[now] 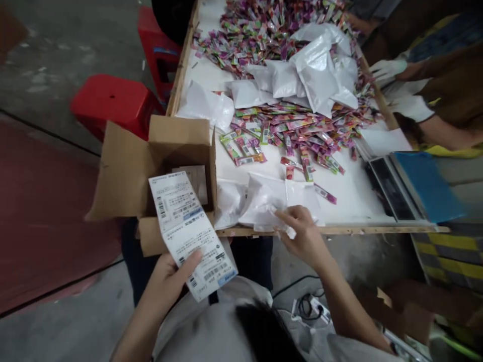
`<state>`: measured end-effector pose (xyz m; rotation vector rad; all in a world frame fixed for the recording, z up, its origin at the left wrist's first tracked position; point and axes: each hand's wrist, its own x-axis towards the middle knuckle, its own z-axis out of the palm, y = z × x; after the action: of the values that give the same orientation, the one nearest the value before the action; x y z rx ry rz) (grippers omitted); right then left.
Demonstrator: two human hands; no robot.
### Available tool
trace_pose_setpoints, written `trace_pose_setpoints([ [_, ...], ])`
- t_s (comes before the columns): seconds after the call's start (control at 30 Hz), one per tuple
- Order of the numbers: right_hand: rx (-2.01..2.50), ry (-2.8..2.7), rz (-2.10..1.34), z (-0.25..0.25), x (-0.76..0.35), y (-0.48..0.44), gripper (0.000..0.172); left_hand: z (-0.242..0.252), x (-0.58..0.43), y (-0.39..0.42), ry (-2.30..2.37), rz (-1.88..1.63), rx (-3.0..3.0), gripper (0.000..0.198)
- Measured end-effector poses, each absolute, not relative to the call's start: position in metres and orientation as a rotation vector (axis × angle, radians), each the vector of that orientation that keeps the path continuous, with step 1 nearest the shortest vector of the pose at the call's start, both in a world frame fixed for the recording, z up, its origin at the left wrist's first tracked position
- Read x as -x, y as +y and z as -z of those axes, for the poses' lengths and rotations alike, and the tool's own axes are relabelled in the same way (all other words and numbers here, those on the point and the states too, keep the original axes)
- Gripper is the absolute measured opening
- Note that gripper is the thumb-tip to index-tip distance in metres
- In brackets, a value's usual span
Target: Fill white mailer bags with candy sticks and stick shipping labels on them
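Note:
My left hand [175, 276] holds a strip of printed white labels [192, 236], thumb on top, at the front of an open cardboard box [128, 176]. The strip carries barcodes and small text, and its upper end overlaps the box opening. At the table's near edge, my right hand [304, 236] has its thumb and fingers closed on the crumpled edge of a white plastic mailing bag [262, 201]. Another white bag [228, 201] lies between that one and the box. Loose small colourful packets [307, 166] lie just beyond the bags.
Several filled white bags [317, 70] rest on a large heap of colourful packets [260, 35]. Red stools [113, 103] stand to the left. A blue sheet [426, 186] is at the table's right corner. Across the right edge, a person's gloved hands [409, 106] are visible. Cables [305, 304] lie below.

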<state>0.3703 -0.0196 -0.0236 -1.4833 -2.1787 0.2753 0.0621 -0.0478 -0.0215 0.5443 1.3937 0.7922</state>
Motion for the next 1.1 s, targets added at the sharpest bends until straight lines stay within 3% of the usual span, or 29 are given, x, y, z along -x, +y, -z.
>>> trace_pose_setpoints([
  [0.07,1.394,-2.106,-0.419,0.007,-0.352,-0.022,0.038,0.017,-0.067,-0.052,1.347,-0.799,-0.704,0.034],
  [0.2,1.120,-1.937,-0.882,0.000,-0.287,-0.028,0.055,0.009,-0.074,-0.064,1.292,-0.777,-1.014,0.023],
  [0.27,1.023,-1.810,-0.908,0.011,-0.261,-0.030,0.044,0.008,-0.074,-0.068,1.299,-0.794,-1.022,0.027],
  [0.37,0.818,-1.876,-0.851,0.024,-0.250,-0.035,0.011,0.010,-0.071,-0.067,1.228,-0.944,-0.691,0.047],
  [0.43,0.711,-1.966,-0.791,0.024,-0.255,-0.040,0.003,0.010,-0.071,-0.063,1.184,-1.016,-0.422,0.054],
  [0.6,0.797,-1.979,-0.428,0.002,-0.264,-0.060,0.009,0.009,-0.083,-0.056,1.204,-1.018,-0.261,0.045],
  [0.73,0.812,-1.688,-0.358,-0.035,-0.292,-0.060,0.016,0.022,-0.085,-0.051,1.277,-1.058,-0.347,0.036],
  [0.83,0.954,-1.333,-0.248,-0.044,-0.344,-0.024,0.015,0.034,-0.083,-0.043,1.330,-1.152,-0.415,0.052],
  [0.9,1.126,-1.247,-0.204,-0.025,-0.380,0.015,0.008,0.038,-0.080,-0.040,1.364,-1.127,-0.426,0.056],
  [0.97,1.417,-1.332,-0.195,0.010,-0.405,0.053,0.026,0.041,-0.078,-0.039,1.402,-1.055,-0.425,0.058],
  [1.1,1.732,-1.436,-0.179,0.066,-0.415,0.078,0.046,0.045,-0.071,-0.043,1.435,-0.984,-0.431,0.060],
])
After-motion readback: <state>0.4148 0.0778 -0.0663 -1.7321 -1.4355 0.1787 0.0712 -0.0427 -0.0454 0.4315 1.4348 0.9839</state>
